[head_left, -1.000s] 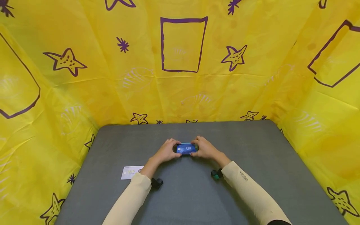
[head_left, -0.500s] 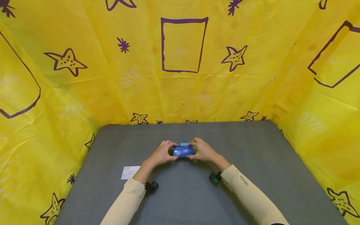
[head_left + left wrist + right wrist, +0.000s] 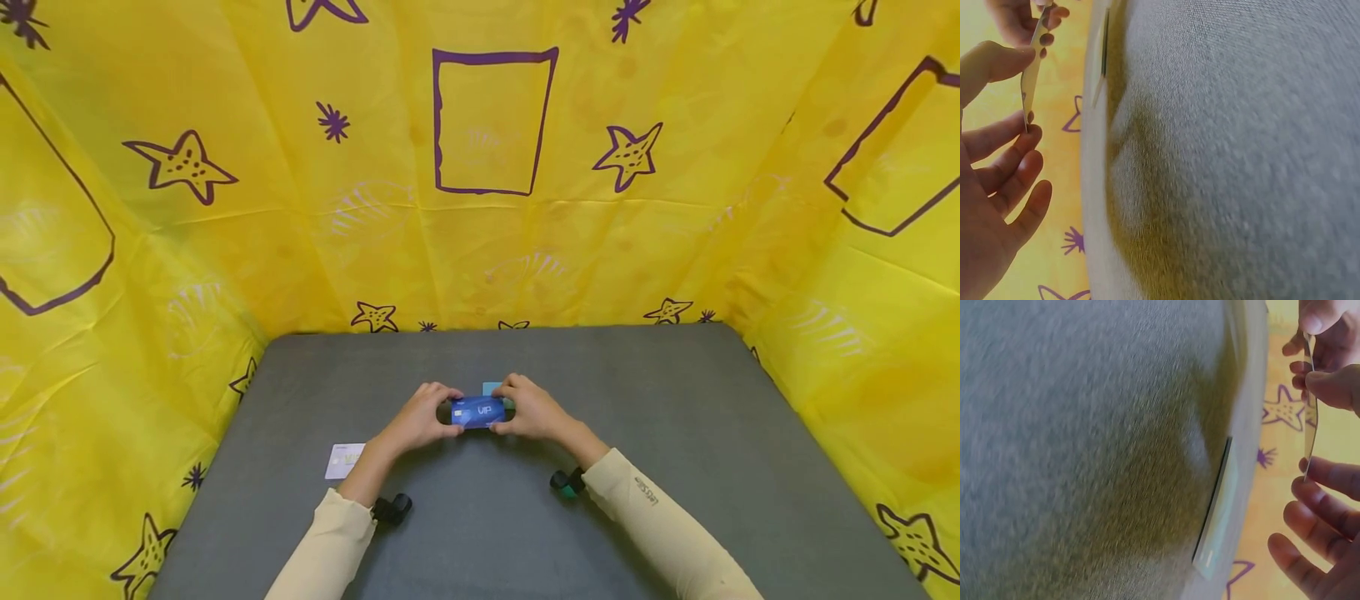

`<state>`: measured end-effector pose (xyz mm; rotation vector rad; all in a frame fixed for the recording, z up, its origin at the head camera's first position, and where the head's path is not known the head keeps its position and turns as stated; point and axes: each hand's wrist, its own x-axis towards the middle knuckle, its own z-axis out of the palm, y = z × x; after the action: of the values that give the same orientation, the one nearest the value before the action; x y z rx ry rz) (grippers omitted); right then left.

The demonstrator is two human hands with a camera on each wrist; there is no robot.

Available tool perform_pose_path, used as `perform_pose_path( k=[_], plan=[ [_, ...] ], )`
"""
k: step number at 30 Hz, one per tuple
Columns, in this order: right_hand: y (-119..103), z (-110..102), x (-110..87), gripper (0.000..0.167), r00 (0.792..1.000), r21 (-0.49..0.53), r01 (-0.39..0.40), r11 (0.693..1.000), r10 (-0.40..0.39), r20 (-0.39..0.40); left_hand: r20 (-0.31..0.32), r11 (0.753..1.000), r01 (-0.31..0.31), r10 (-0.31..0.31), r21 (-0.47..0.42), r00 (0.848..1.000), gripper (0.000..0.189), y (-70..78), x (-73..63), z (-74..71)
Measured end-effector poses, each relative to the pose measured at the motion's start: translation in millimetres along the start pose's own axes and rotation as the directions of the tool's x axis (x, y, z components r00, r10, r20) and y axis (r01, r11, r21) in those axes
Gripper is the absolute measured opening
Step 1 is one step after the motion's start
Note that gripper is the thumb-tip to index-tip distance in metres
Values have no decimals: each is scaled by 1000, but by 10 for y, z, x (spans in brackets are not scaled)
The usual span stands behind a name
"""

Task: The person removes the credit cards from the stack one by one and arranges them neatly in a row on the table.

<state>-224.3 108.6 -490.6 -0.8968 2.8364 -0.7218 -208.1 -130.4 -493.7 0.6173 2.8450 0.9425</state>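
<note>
A blue VIP card (image 3: 477, 412) is held level between my two hands, over the middle of the table. My left hand (image 3: 408, 425) pinches its left end between thumb and fingers. The right end is pinched by my right hand (image 3: 534, 412) in the same way. Seen edge-on in the left wrist view, the card (image 3: 1032, 81) looks thin and slightly bowed, raised off the table. Behind it lies a flat light-blue piece (image 3: 491, 388), partly hidden by the right hand; in the right wrist view this flat piece (image 3: 1216, 515) rests on the table.
A white VIP card (image 3: 342, 461) lies on the grey tabletop (image 3: 480, 517), its right part covered by my left forearm. Yellow cloth walls (image 3: 480, 250) with purple drawings stand around the table's back and sides.
Both hands have shifted left and slightly toward me with the blue card. More of the light-blue piece shows behind it, and my left forearm covers more of the white card.
</note>
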Motion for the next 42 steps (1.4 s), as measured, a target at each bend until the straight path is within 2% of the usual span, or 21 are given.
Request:
perform_pose_path(
  k=[11,17,20,27,33,42],
  plan=[
    [-118,83,0,52,998,-50,66,997,-66,18,31,1000,22,-22,-12,999,49,-69,-167,-78],
    [-164,143,14,52,994,-72,106,992,-106,8,22,1000,-2,2,7,1000,50,-118,-240,-109],
    [-194,176,26,52,994,-80,113,990,-112,20,17,1000,-7,7,15,1000,50,-147,-281,-124],
    [-295,243,62,53,991,-90,128,988,-125,38,26,999,36,-36,22,999,49,-225,-370,-157],
    [-386,309,96,54,990,-100,133,986,-128,56,20,999,31,-31,21,999,48,-302,-462,-175],
    [-505,414,150,55,989,-119,134,984,-126,75,22,998,65,-66,25,998,48,-396,-585,-219]
  ],
)
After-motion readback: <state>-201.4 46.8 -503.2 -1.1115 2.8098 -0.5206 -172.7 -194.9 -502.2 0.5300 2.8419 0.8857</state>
